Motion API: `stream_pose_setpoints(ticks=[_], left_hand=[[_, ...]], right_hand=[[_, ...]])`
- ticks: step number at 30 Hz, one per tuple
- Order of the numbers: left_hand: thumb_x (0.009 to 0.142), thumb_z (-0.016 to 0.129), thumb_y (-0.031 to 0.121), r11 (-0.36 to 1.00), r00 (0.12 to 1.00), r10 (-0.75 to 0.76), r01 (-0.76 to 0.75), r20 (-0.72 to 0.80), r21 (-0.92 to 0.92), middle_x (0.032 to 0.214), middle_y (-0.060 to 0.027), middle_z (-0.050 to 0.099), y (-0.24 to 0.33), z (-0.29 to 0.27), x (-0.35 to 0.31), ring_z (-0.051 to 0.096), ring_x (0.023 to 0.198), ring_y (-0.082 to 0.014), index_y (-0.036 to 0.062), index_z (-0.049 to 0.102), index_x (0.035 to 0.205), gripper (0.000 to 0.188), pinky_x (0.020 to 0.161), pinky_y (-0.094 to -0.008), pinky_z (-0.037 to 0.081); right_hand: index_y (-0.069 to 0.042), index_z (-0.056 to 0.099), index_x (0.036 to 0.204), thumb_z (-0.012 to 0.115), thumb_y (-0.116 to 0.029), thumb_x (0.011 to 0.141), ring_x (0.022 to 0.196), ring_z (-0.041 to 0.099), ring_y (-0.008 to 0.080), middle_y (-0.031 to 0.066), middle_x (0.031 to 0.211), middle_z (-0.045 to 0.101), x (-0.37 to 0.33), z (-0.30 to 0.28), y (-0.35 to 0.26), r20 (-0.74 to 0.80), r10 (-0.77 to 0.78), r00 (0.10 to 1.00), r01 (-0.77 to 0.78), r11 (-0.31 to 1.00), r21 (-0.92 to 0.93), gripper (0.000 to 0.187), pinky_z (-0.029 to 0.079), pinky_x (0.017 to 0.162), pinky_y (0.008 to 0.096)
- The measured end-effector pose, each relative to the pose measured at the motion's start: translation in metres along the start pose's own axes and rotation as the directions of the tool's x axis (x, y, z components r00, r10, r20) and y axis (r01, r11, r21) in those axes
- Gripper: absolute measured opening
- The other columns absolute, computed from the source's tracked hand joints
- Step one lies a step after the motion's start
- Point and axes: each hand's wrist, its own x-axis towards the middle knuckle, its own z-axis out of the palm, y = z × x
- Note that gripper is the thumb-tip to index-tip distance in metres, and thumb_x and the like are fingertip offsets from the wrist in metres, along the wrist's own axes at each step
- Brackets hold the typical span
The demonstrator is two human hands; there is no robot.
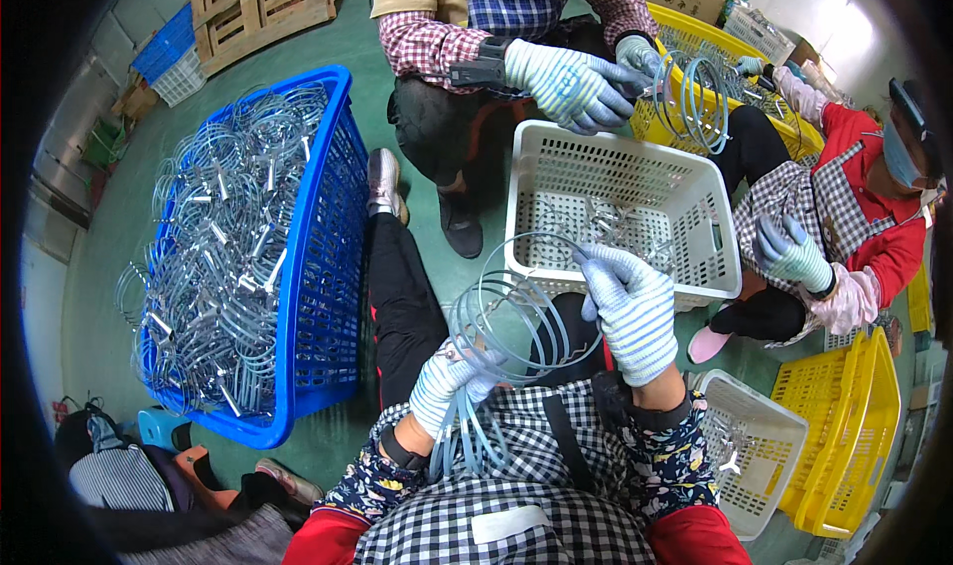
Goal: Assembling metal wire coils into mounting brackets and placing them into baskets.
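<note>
Striped white gloves cover both of my hands, held over my lap. My left hand [447, 391] is closed around a bunch of thin metal band clamps [467, 441], whose straight lengths hang below the fist. Several looped bands [496, 312] stand up out of that fist toward the right. My right hand [630, 312] pinches the upper right part of one loop between thumb and fingers. Just beyond my right hand is a white plastic crate [730, 257] with a few small metal pieces [606, 215] on its bottom.
A blue basket [323, 257] on my left is heaped with ring-shaped clamps [223, 227]. Opposite me, a person's gloved hands [576, 83] hold rings [695, 103]. Another person's glove [794, 252] is at right. Yellow crates [844, 436] and a white crate [740, 391] stand at lower right.
</note>
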Motion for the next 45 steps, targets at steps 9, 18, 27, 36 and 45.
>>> stream_pose_setpoints(ticks=[9, 18, 27, 36, 45], left_hand=[[0.078, 0.069, 0.01, 0.981, 0.991, 0.135, -0.13, -0.023, 0.145, 0.091, -0.0094, 0.065, 0.002, 0.007, -0.001, 0.063, 0.086, -0.0169, -0.0008, 0.062, 0.093, 0.02, 0.101, -0.0368, 0.039], [0.079, 0.064, 0.008, 0.681, 0.959, 0.198, -0.284, 0.204, 0.675, 0.095, -0.0161, 0.063, 0.01, 0.024, -0.012, 0.062, 0.086, -0.0251, -0.0046, 0.051, 0.111, 0.037, 0.08, -0.033, 0.05], [0.079, 0.064, 0.006, 0.999, 0.999, -0.038, 0.038, -0.035, 0.013, 0.094, -0.0142, 0.063, 0.004, 0.026, -0.012, 0.062, 0.082, -0.0192, -0.0042, 0.054, 0.108, 0.032, 0.074, -0.025, 0.049], [0.08, 0.064, 0.008, 0.932, 1.0, 0.005, -0.005, 0.001, 0.364, 0.091, -0.0114, 0.063, 0.002, 0.02, -0.014, 0.062, 0.074, -0.016, -0.0042, 0.056, 0.105, 0.03, 0.063, -0.021, 0.048], [0.081, 0.062, 0.008, 0.994, 0.997, 0.063, -0.066, 0.037, 0.083, 0.094, -0.0172, 0.062, -0.003, 0.012, -0.008, 0.063, 0.086, -0.0261, -0.0039, 0.046, 0.116, 0.04, 0.077, -0.0311, 0.051]], right_hand=[[0.003, 0.063, 0.099, 0.058, -0.008, 0.087, 0.056, 0.055, 0.0074, 0.009, 0.077, 0.065, -0.007, 0.006, 0.02, 0.005, 0.06, 0.998, -0.06, 0.995, -0.074, 0.018, 0.046, 0.051, 0.0228], [0.0, 0.062, 0.1, 0.056, -0.004, 0.085, 0.081, 0.061, 0.0134, 0.0097, 0.092, 0.066, 0.015, 0.001, 0.016, 0.188, -0.196, 0.962, 0.218, 0.97, -0.105, 0.017, 0.049, 0.07, 0.0257], [0.002, 0.064, 0.097, 0.06, -0.008, 0.082, 0.06, 0.056, 0.0082, 0.0062, 0.075, 0.064, 0.025, -0.015, 0.015, 0.333, 0.001, 0.943, 0.032, 0.995, -0.091, 0.018, 0.047, 0.059, 0.0227], [0.002, 0.065, 0.097, 0.06, -0.013, 0.084, 0.06, 0.056, 0.0084, 0.0043, 0.073, 0.064, 0.025, -0.022, 0.02, 0.383, 0.05, 0.923, 0.018, 0.985, -0.173, 0.02, 0.047, 0.056, 0.0232], [0.003, 0.065, 0.099, 0.064, -0.015, 0.082, 0.073, 0.062, 0.0116, 0.009, 0.085, 0.068, 0.033, -0.018, 0.025, 0.456, 0.048, 0.888, 0.029, 0.987, -0.16, 0.024, 0.05, 0.068, 0.0247]])
